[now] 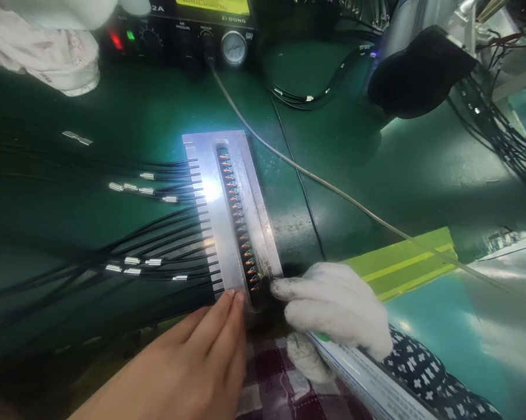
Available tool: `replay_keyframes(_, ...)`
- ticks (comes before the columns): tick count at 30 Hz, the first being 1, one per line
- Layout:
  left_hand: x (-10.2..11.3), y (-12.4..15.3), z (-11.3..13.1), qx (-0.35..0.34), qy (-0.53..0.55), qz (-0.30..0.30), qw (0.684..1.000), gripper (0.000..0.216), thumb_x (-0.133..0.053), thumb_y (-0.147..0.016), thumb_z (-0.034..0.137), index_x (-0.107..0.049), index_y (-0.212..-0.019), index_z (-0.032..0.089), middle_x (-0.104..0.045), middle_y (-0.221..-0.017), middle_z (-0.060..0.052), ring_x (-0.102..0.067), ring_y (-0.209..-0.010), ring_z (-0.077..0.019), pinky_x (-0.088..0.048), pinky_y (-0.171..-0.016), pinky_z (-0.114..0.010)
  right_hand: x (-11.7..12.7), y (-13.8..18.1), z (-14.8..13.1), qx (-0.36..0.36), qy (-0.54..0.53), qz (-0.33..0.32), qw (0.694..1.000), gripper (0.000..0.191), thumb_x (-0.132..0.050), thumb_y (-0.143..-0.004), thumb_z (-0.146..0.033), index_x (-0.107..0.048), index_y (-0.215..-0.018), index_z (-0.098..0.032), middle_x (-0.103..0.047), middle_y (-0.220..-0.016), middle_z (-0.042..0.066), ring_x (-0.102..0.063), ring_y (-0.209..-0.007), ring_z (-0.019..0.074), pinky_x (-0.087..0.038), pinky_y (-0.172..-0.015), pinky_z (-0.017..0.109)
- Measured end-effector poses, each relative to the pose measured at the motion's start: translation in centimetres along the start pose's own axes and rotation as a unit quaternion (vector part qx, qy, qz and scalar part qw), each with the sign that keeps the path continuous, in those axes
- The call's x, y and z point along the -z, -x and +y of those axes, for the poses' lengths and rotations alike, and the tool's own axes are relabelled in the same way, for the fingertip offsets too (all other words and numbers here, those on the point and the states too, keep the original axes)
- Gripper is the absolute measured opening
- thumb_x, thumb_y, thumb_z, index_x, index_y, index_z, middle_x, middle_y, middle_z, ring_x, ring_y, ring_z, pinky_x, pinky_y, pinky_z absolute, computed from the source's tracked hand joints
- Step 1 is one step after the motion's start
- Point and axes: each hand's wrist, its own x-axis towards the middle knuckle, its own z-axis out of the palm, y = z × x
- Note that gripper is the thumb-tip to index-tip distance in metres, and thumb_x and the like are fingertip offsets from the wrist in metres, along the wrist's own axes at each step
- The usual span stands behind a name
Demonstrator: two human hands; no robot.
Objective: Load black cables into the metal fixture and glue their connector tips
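My left hand (188, 361) lies flat and unclenched, two fingertips (233, 298) pressing the near end of the shiny slotted metal comb plate (210, 192) on the green mat (377, 192). My white-gloved right hand (333, 309) grips a white plastic dispensing barrel (359, 376), its tip at the slot's near end. Thin black cables (70, 268) fan out leftward.

Your left hand (193, 356) lies flat, fingers straight and together; your gloved right hand (337, 309) is curled, fingertips pinched.
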Motion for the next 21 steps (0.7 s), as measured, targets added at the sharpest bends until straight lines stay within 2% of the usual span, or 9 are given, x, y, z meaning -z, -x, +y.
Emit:
replay_keyframes(8, 0.11, -0.47, 0.00, 0.005, -0.006, 0.008, 1.000, 0.045, -0.043, -0.099, 0.035, -0.056, -0.134, 0.008, -0.055, -0.146, -0.019, -0.047, -0.138, -0.0321, -0.039, -0.110, -0.042, -0.07, -0.07, 0.04, 0.001, 0.006, -0.014, 1.000, 0.018, -0.050, -0.092, -0.019, -0.061, -0.079, -0.022, -0.066, -0.079, -0.002, -0.042, -0.056, 0.0135, -0.019, -0.058, 0.036)
replay_keyframes(13, 0.23, -0.75, -0.05, 0.002, -0.002, 0.018, 1.000, 0.043, -0.042, -0.100, 0.033, -0.059, -0.131, 0.008, -0.059, -0.141, -0.019, -0.051, -0.134, -0.0317, -0.039, -0.107, -0.042, 0.28, -0.36, 0.13, 0.010, 0.001, -0.013, 1.000, 0.017, -0.050, -0.092, -0.018, -0.061, -0.080, -0.023, -0.067, -0.082, -0.002, -0.042, -0.056, 0.0140, -0.017, -0.057, 0.037)
replay_keyframes(21, 0.83, -1.04, -0.03, 0.006, -0.005, 0.019, 1.000, 0.039, -0.045, -0.099, 0.032, -0.065, -0.125, 0.010, -0.066, -0.135, -0.016, -0.054, -0.128, -0.0298, -0.040, -0.105, -0.041, 0.07, -0.29, 0.26, 0.017, 0.015, -0.019, 1.000, 0.012, -0.054, -0.091, -0.026, -0.063, -0.083, -0.024, -0.068, -0.083, -0.002, -0.045, -0.056, 0.0158, -0.017, -0.056, 0.037)
